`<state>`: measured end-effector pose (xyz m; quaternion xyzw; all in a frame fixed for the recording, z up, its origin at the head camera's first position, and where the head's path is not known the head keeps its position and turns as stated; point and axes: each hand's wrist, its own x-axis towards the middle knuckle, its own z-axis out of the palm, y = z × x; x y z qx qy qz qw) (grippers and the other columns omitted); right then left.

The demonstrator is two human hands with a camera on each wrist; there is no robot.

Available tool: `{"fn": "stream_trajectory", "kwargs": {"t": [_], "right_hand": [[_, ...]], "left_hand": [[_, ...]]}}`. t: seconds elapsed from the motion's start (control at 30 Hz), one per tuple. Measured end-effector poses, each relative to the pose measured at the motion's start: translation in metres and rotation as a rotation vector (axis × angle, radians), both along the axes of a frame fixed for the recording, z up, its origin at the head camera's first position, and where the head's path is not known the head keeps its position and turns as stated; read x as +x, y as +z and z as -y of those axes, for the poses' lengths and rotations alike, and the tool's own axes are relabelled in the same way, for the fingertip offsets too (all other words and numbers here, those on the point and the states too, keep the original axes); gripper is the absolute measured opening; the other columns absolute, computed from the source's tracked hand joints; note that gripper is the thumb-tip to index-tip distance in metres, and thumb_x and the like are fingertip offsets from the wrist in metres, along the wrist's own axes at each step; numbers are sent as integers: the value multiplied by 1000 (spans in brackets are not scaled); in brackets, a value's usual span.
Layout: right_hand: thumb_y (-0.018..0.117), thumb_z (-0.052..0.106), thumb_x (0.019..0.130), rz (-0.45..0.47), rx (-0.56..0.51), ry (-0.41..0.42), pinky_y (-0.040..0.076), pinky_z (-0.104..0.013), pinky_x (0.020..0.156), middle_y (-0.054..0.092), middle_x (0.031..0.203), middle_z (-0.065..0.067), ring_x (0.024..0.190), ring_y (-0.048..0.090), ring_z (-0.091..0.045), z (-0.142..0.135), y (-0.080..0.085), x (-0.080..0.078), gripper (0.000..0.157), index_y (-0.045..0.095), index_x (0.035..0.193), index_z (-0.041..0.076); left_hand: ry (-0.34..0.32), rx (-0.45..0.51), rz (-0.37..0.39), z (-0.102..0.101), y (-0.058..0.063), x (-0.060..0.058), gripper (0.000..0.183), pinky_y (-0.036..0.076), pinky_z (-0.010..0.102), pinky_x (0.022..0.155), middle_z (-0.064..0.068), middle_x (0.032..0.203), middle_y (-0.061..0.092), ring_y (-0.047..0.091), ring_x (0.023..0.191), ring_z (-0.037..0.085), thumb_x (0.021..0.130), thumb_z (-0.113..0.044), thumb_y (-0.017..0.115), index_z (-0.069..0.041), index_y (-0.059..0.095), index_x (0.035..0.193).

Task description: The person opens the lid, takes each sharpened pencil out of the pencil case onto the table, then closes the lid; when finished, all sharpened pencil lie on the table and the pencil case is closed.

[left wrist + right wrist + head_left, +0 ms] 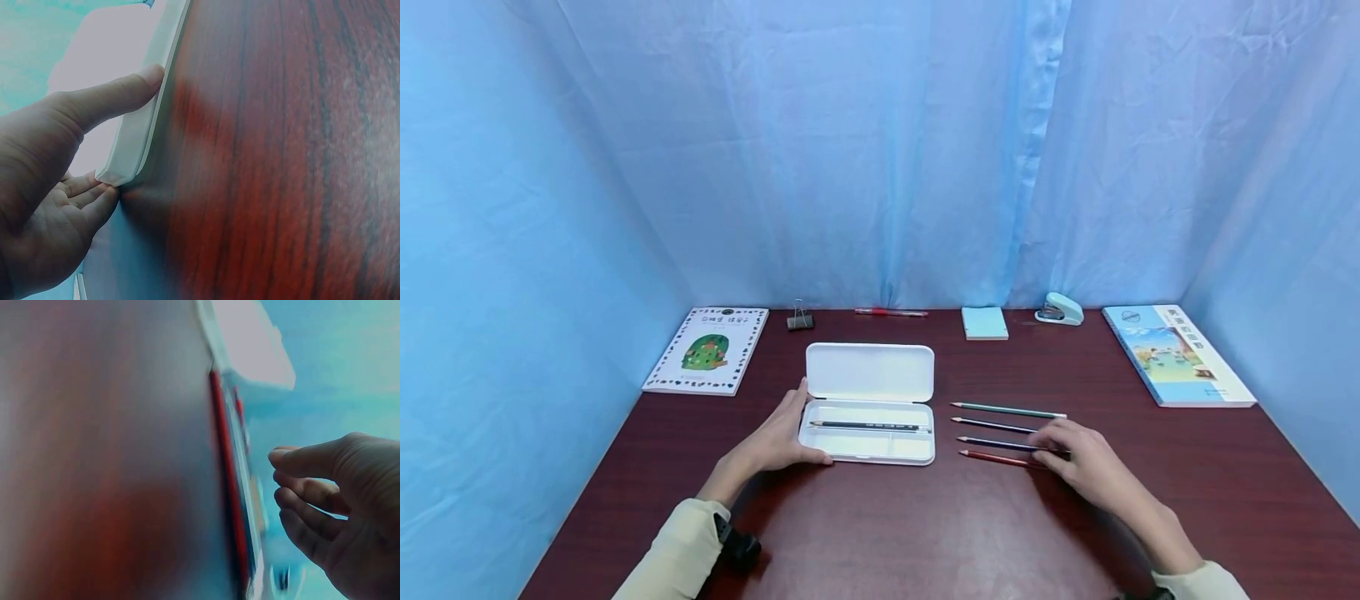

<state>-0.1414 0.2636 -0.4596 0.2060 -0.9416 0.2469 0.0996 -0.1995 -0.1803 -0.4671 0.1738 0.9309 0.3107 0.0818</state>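
A white pencil case lies on the table with its lid raised. Inside it is one dark pencil. My left hand holds the case at its left end, thumb on the front wall and fingers at the left side. To the right of the case lie a green pencil, two dark pencils and a red pencil, tips pointing left. Over their right ends is my right hand, fingers loosely bent. In the right wrist view nothing shows between those fingers, which stand apart from the red pencil.
Along the back are a binder clip, a red pen, a sticky-note pad and a stapler. One book lies at the left, another book at the right. Blue curtains surround the table.
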Motion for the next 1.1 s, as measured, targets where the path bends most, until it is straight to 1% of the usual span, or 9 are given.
{"fn": "stream_trajectory", "kwargs": {"t": [0.1, 0.2, 0.37, 0.43, 0.53, 0.63, 0.77, 0.87, 1.1], "right_hand": [[72, 10, 79, -32, -48, 67, 47, -34, 72, 60, 92, 10, 83, 57, -8, 28, 8, -13, 19, 69, 96, 17], [71, 10, 80, -25, -100, 145, 47, -38, 78, 61, 97, 7, 92, 59, -12, 61, 13, -28, 21, 68, 101, 14], [67, 10, 83, 78, -114, 225, 47, -37, 79, 60, 102, 2, 92, 57, -17, 112, 14, -46, 24, 65, 107, 11], [66, 10, 85, 122, -105, 250, 47, -35, 78, 60, 104, 1, 92, 57, -17, 127, 14, -51, 25, 64, 110, 11], [64, 9, 86, 147, -86, 301, 47, -35, 80, 60, 106, -1, 96, 57, -18, 145, 12, -56, 27, 63, 112, 9], [64, 8, 86, 148, -42, 331, 47, -35, 81, 61, 106, -3, 97, 57, -18, 158, 11, -59, 26, 64, 111, 8], [64, 7, 86, 163, 29, 311, 47, -33, 79, 63, 100, -1, 92, 58, -14, 166, 7, -61, 21, 66, 106, 9], [64, 5, 85, 177, 37, 294, 47, -31, 77, 63, 94, 0, 89, 59, -12, 167, 4, -63, 18, 68, 102, 9], [65, 3, 83, 216, 8, 330, 47, -30, 75, 65, 92, -1, 86, 59, -13, 167, 3, -72, 17, 70, 99, 8]], "left_hand": [[-2, -4, -5, 0, 0, 0, 131, 30, 41, 101, 10, 133, 35, 36, 118, 20, 59, -49, 83, -5, -1, 148], [-7, -6, -12, 0, 0, 0, 130, 31, 40, 100, 10, 133, 35, 36, 118, 20, 59, -47, 83, -4, -1, 148], [-8, -8, -14, 1, 0, 0, 130, 31, 40, 100, 10, 132, 36, 37, 117, 19, 59, -46, 84, -3, -1, 148], [-6, -11, -9, 1, 1, 0, 130, 31, 40, 100, 10, 132, 36, 37, 117, 20, 59, -46, 83, -3, -1, 148], [-5, -14, -7, 1, 1, 0, 130, 32, 40, 100, 9, 132, 36, 37, 117, 20, 59, -48, 83, -4, -1, 148], [-4, -10, -4, 1, 2, 0, 130, 31, 39, 100, 9, 132, 36, 37, 117, 20, 59, -47, 83, -5, -2, 148], [-5, -12, 0, 0, 2, 1, 130, 31, 40, 100, 9, 132, 36, 36, 117, 20, 59, -47, 83, -4, -1, 148], [-7, -22, -1, 0, 1, 0, 130, 31, 40, 100, 9, 133, 35, 36, 118, 20, 59, -48, 83, -5, -2, 148], [-3, -16, -6, 1, 0, 0, 130, 31, 40, 101, 9, 133, 35, 36, 119, 19, 58, -49, 83, -5, -1, 148]]}}
